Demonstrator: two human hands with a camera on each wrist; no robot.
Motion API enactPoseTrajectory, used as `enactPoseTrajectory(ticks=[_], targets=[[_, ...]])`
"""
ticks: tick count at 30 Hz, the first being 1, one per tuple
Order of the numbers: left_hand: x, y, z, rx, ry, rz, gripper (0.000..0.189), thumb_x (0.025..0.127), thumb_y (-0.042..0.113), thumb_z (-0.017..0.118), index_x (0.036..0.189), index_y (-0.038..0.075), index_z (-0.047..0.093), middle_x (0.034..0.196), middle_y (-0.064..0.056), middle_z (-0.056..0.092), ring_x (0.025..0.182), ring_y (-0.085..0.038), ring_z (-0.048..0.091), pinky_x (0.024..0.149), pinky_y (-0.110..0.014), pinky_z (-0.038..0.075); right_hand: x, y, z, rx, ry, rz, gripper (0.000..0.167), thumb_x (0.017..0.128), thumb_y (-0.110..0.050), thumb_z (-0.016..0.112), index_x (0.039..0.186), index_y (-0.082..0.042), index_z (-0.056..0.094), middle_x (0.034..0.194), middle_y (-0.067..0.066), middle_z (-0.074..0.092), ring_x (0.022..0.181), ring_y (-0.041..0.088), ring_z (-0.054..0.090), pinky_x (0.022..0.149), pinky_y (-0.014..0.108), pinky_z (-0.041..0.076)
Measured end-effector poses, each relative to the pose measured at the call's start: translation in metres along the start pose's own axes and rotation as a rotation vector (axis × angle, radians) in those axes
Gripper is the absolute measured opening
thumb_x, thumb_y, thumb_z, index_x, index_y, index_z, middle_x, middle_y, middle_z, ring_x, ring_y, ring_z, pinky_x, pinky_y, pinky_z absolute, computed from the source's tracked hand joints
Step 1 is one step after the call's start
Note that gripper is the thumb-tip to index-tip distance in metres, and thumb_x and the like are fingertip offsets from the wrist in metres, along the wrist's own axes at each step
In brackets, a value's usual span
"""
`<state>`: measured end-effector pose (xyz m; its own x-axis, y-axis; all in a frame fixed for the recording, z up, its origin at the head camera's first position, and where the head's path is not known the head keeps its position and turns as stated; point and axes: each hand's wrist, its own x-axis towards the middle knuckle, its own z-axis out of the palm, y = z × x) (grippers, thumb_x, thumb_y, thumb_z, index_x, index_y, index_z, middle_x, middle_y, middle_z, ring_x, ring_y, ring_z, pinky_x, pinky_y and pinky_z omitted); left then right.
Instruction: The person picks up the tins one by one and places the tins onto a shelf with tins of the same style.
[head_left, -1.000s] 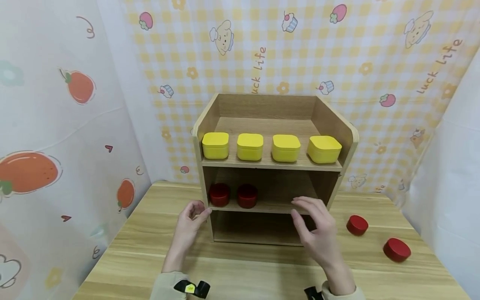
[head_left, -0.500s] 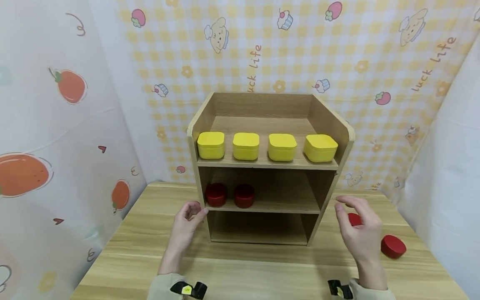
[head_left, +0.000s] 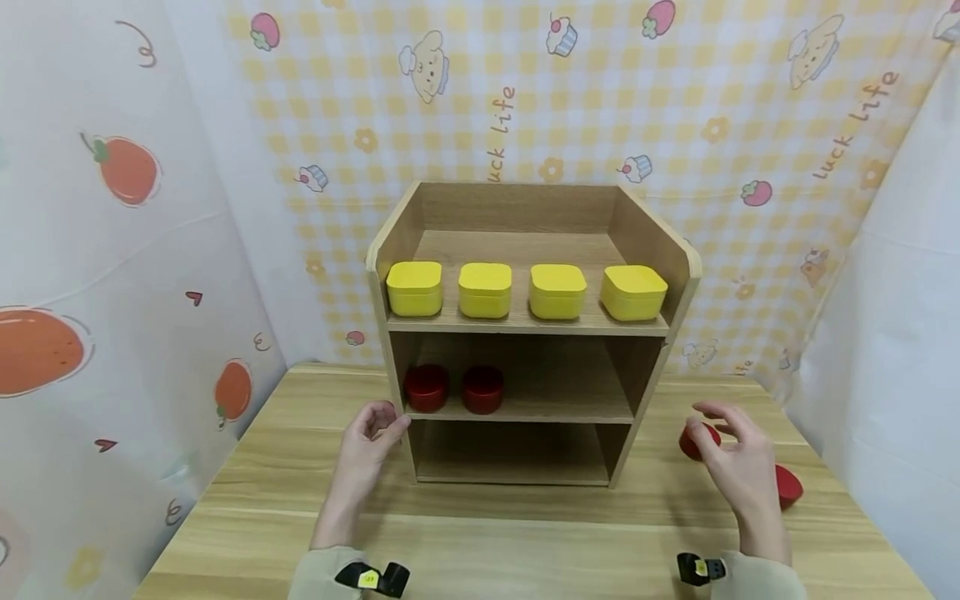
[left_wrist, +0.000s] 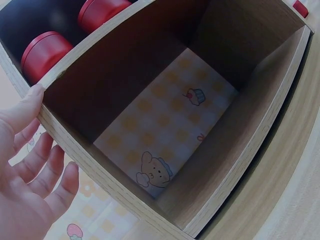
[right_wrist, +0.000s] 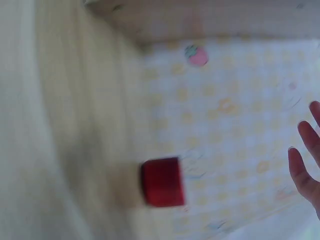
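Observation:
My left hand (head_left: 363, 450) is at the left side of a small wooden shelf unit (head_left: 517, 327). In the left wrist view, its thumb (left_wrist: 31, 107) touches the panel's front edge, with the other fingers loosely bent along the outer side. Out to the right, my right hand (head_left: 742, 471) reaches over a round red container (head_left: 687, 444), thumb and fingers spread apart and nothing held. The right wrist view has a red container (right_wrist: 164, 182) apart from the fingertips. Another red container (head_left: 788, 486) lies partly hidden behind that hand.
Two red containers (head_left: 427, 389) stand at the left of the middle shelf. Several yellow lidded boxes (head_left: 484, 292) line the top shelf's front. The unit stands on a wooden table (head_left: 495, 533), with printed cloth (head_left: 360, 208) behind and at the sides.
My right hand has moved from in front of the shelf unit rightward to the loose red container. My left hand stays at the unit's left side. The head view has shifted slightly.

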<state>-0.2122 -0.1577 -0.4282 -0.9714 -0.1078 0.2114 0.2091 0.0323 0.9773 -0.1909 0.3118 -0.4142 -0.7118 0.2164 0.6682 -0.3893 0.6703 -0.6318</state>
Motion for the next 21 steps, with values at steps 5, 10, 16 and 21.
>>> enactPoseTrajectory(ticks=[5, 10, 16, 21], targets=[[-0.003, -0.002, -0.003, 0.01, 0.017, 0.008, 0.025, 0.092, 0.01, 0.069, 0.108, -0.002, 0.052, 0.099, -0.004, 0.054, 0.095, -0.011, 0.056, 0.077, -0.024, 0.05, -0.003, 0.025, 0.001, -0.08, -0.122, 0.111, 0.023, 0.091, -0.013, 0.07, 0.112, -0.004, 0.068, 0.113, 0.01, 0.063, 0.099, 0.01, 0.054, 0.078, 0.012, 0.041], [-0.003, -0.004, -0.004, 0.018, 0.019, 0.009, 0.025, 0.092, 0.01, 0.069, 0.107, -0.001, 0.052, 0.097, -0.003, 0.054, 0.092, -0.011, 0.055, 0.075, -0.024, 0.05, 0.002, 0.045, -0.001, -0.127, -0.223, 0.192, 0.031, 0.093, -0.022, 0.069, 0.118, -0.004, 0.064, 0.122, 0.017, 0.058, 0.106, 0.031, 0.053, 0.079, 0.029, 0.046], [0.0, -0.001, -0.002, 0.01, 0.026, 0.02, 0.025, 0.092, 0.009, 0.069, 0.106, -0.002, 0.052, 0.096, -0.003, 0.053, 0.091, -0.011, 0.055, 0.074, -0.022, 0.05, 0.018, 0.068, -0.004, -0.118, -0.317, 0.211, 0.042, 0.096, -0.029, 0.064, 0.126, 0.0, 0.057, 0.129, 0.029, 0.051, 0.118, 0.043, 0.046, 0.091, 0.055, 0.039], [0.001, 0.001, 0.0, 0.013, 0.009, 0.013, 0.025, 0.093, 0.008, 0.068, 0.107, -0.003, 0.052, 0.097, -0.004, 0.053, 0.092, -0.012, 0.055, 0.076, -0.025, 0.051, 0.016, 0.086, -0.01, -0.143, -0.385, 0.217, 0.046, 0.096, -0.03, 0.064, 0.129, 0.001, 0.054, 0.129, 0.031, 0.05, 0.118, 0.048, 0.045, 0.088, 0.06, 0.04]])
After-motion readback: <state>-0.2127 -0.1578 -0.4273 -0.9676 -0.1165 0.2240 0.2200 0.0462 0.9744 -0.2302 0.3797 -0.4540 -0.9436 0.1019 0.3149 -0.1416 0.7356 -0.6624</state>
